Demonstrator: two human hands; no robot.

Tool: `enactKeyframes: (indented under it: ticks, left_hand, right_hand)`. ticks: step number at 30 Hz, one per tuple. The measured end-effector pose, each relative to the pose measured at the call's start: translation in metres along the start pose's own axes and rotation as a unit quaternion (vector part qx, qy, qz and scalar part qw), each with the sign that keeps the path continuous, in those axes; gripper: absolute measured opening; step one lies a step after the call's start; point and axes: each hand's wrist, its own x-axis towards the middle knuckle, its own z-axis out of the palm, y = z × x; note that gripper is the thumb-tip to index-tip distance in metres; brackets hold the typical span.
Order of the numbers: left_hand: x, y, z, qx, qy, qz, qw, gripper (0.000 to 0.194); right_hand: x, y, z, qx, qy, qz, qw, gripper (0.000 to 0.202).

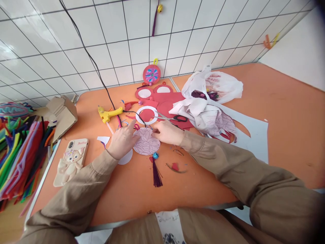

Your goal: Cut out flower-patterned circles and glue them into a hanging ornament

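Patterned disc (147,144) between two hands — left hand (122,140), grip spread, at left edge; right hand (169,132) pinching upper-right rim.

No words could be read: red lettering (82,143) on the phone case (71,162) at left, red print (214,77) on the far plastic bag (230,89) and dark script (169,218) on the near shirt (175,225) were all unclear

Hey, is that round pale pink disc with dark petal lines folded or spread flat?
Spread flat. The disc shows a nearly full round outline, its petal lines facing up, between the left hand and right hand.
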Motion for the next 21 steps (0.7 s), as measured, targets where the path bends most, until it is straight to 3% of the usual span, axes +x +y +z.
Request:
enactKeyframes:
  ticks: [4,8,12,15,18,21]
  left_hand:
    - [0.002,-0.001,0.0,-0.031,-0.009,-0.006,0.999,0.066]
    - [0.006,-0.008,0.005,-0.15,0.012,0.004,0.989,0.065]
    - [0.008,-0.012,0.001,-0.303,0.002,0.029,0.952,0.061]
    - [0.009,-0.01,-0.007,-0.387,-0.016,0.034,0.921,0.066]
    - [0.009,-0.006,-0.013,-0.458,-0.027,0.017,0.889,0.07]
    - [0.009,-0.004,-0.013,-0.507,-0.021,-0.003,0.862,0.067]
  right_hand:
    - [0.001,0.001,0.002,0.004,-0.011,-0.002,1.0,0.014]
    - [-0.002,-0.001,-0.003,-0.001,-0.02,0.001,1.0,0.01]
    - [-0.005,-0.002,-0.011,-0.02,0.05,0.02,0.998,0.017]
    - [-0.003,0.003,-0.013,0.065,0.079,-0.023,0.994,0.029]
    - [0.003,0.01,-0.01,0.188,0.041,-0.059,0.98,0.014]
    - [0.008,0.015,-0.006,0.246,0.036,-0.06,0.967,0.037]
